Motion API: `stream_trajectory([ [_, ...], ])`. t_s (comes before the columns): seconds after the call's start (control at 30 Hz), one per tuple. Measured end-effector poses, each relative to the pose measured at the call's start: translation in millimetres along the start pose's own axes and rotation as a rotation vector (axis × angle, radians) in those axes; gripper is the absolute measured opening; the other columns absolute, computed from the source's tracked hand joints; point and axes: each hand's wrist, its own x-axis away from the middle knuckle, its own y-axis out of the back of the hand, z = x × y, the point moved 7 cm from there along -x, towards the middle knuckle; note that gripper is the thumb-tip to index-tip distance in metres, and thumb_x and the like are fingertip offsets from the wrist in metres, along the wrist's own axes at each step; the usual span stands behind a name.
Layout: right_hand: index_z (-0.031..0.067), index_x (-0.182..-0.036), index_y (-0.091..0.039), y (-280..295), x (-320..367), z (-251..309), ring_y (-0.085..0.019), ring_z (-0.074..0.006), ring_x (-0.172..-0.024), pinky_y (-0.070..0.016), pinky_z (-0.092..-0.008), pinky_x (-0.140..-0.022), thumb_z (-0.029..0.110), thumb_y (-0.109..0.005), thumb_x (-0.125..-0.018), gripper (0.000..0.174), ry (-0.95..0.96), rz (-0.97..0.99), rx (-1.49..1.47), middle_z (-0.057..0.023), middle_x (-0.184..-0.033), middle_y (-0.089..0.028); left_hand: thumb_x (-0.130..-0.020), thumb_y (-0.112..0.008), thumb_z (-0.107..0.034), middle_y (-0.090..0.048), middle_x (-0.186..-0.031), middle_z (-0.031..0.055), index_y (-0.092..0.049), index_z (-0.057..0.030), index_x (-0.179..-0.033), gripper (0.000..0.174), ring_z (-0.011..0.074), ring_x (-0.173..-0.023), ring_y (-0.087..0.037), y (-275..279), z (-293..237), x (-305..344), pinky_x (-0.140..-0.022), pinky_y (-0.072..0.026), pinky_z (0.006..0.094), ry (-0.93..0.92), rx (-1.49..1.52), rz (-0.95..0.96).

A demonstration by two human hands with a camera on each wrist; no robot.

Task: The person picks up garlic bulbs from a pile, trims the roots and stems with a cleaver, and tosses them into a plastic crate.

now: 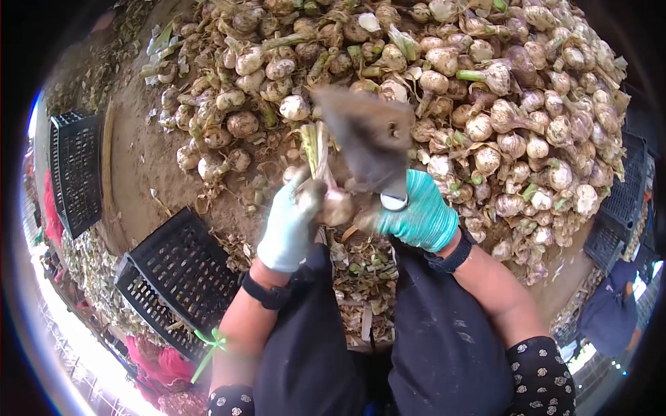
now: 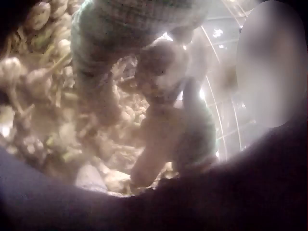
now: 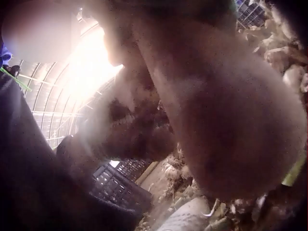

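Observation:
In the head view, the gloved left hand grips a garlic bulb whose cut-looking stalk points up and away. The right hand, in a green glove, holds a broad, blurred metal blade by its handle, with the blade raised over the stalk's right side. Its fingertips lie close to the bulb; whether they touch it is unclear. The left wrist view shows the left glove around a dark, blurred bulb. A large blurred shape, which looks like the blade, fills much of the right wrist view.
A large heap of garlic spreads beyond the hands and to the right. Black crates stand at the left, with more at the right edge. Trimmings lie between the person's knees. Another person is at the far right.

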Motion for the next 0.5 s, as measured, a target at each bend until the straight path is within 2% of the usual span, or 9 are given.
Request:
stream_trajectory([
  [0.1, 0.0026, -0.094, -0.059, 1, -1, -9, -0.058, -0.0218, -0.074, -0.0462, -0.0310, -0.066, 0.022, -0.072, -0.065, 0.038, -0.001, -0.084, 0.225, -0.0118, -0.084, -0.060, -0.079, -0.058, -0.012, -0.055, -0.091, 0.0072, -0.048, 0.0013, -0.107, 0.033, 0.0140, -0.084, -0.053, 2, 3, -1, -0.071, -0.0446, 0.0257, 0.100, -0.208, -0.069],
  [0.17, 0.0033, -0.090, -0.057, 4, -1, -3, -0.057, -0.0326, -0.077, -0.0468, -0.0364, -0.066, 0.017, -0.068, -0.063, 0.032, 0.056, -0.134, 0.448, -0.0151, -0.085, -0.058, -0.080, -0.056, -0.014, -0.054, -0.083, 0.0051, -0.051, 0.0009, -0.102, 0.027, 0.0100, -0.074, -0.054, 2, -12, -1, -0.065, -0.0436, 0.0221, -0.162, -0.776, -0.137],
  [0.2, 0.0033, -0.090, -0.057, 5, -3, -6, -0.057, -0.0326, -0.077, -0.0468, -0.0364, -0.066, 0.017, -0.068, -0.063, 0.032, 0.056, -0.133, 0.449, -0.0151, -0.085, -0.058, -0.080, -0.056, -0.014, -0.054, -0.083, 0.0051, -0.051, 0.0009, -0.102, 0.027, 0.0100, -0.074, -0.054, 8, -10, -1, -0.065, -0.0436, 0.0221, -0.162, -0.774, -0.137],
  [0.27, 0.0041, -0.090, -0.056, 1, -5, -12, -0.057, -0.0314, -0.077, -0.0473, -0.0370, -0.065, 0.012, -0.065, -0.062, 0.030, 0.188, -0.089, 0.653, -0.0142, -0.084, -0.057, -0.080, -0.056, -0.013, -0.055, -0.084, 0.0062, -0.050, 0.0017, -0.104, 0.029, 0.0086, -0.071, -0.053, -12, -23, 13, -0.063, -0.0433, 0.0208, -0.705, -1.323, 0.054],
  [0.3, 0.0055, -0.091, -0.055, 5, -5, -27, -0.058, -0.0294, -0.079, -0.0477, -0.0371, -0.065, 0.009, -0.062, -0.061, 0.031, 0.159, -0.074, 0.573, -0.0144, -0.087, -0.057, -0.075, -0.057, -0.008, -0.058, -0.086, 0.0044, -0.054, 0.0035, -0.100, 0.027, 0.0112, -0.072, -0.054, -4, -23, 9, -0.064, -0.0431, 0.0224, -0.103, -0.908, -0.076],
  [0.33, 0.0039, -0.090, -0.057, 10, -4, -45, -0.058, -0.0286, -0.073, -0.0476, -0.0367, -0.064, 0.008, -0.061, -0.064, 0.027, 0.177, -0.135, 0.683, -0.0143, -0.080, -0.058, -0.078, -0.057, -0.010, -0.058, -0.084, 0.0040, -0.054, 0.0040, -0.101, 0.027, 0.0108, -0.070, -0.053, 6, -16, 12, -0.063, -0.0422, 0.0208, 0.064, -0.428, -0.159],
  [0.4, 0.0012, -0.089, -0.059, 36, -4, -74, -0.059, -0.0280, -0.066, -0.0475, -0.0351, -0.062, 0.011, -0.062, -0.068, 0.023, -0.320, -0.205, 0.624, -0.0141, -0.072, -0.060, -0.079, -0.057, -0.014, -0.058, -0.086, 0.0043, -0.053, 0.0044, -0.103, 0.030, 0.0104, -0.072, -0.054, 13, -27, 18, -0.064, -0.0431, 0.0208, -0.115, -0.466, -0.176],
  [0.47, -0.0011, -0.086, -0.060, 51, 11, -71, -0.060, -0.0275, -0.063, -0.0474, -0.0334, -0.060, 0.016, -0.063, -0.072, 0.022, -0.324, -0.492, 0.410, -0.0140, -0.067, -0.060, -0.079, -0.058, -0.015, -0.058, -0.087, 0.0038, -0.053, 0.0037, -0.104, 0.032, 0.0096, -0.075, -0.054, 19, -35, 12, -0.067, -0.0440, 0.0213, -0.163, -0.645, -0.285],
  [0.5, -0.0018, -0.084, -0.060, 50, 12, -61, -0.061, -0.0251, -0.065, -0.0474, -0.0312, -0.061, 0.018, -0.066, -0.070, 0.025, -0.351, -0.486, 0.361, -0.0141, -0.071, -0.062, -0.078, -0.059, -0.014, -0.058, -0.093, 0.0046, -0.051, 0.0024, -0.110, 0.036, 0.0103, -0.081, -0.054, 18, -33, 5, -0.073, -0.0442, 0.0229, -0.075, -0.599, -0.299],
])
